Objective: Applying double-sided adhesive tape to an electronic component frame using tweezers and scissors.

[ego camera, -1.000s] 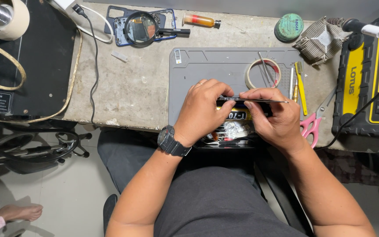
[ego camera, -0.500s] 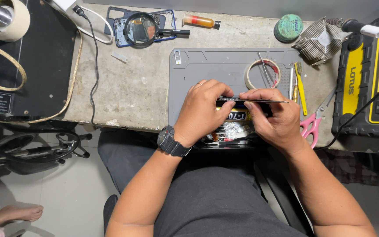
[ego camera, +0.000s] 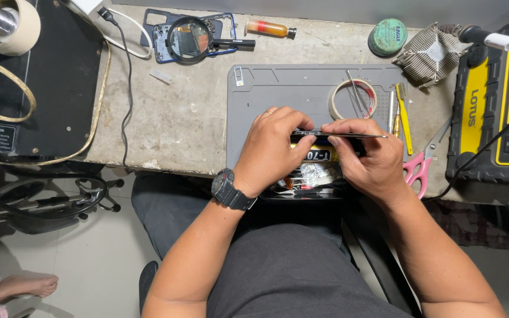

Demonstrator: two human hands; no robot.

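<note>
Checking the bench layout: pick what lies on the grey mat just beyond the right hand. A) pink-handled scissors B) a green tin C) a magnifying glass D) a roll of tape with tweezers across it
D: the roll of tape sits on the grey mat, tweezers lying across it, just beyond the right hand.

Table (ego camera: 172, 123), bare concrete top. Magnifying glass (ego camera: 191, 39) lies over a blue phone frame (ego camera: 159, 36). Amber vial (ego camera: 270, 27) beside it. Green round tin (ego camera: 387, 36), finned heat sink (ego camera: 431, 54), pink-handled scissors (ego camera: 418, 166), yellow toothbrush (ego camera: 404, 115), tape roll (ego camera: 353, 99).
</note>
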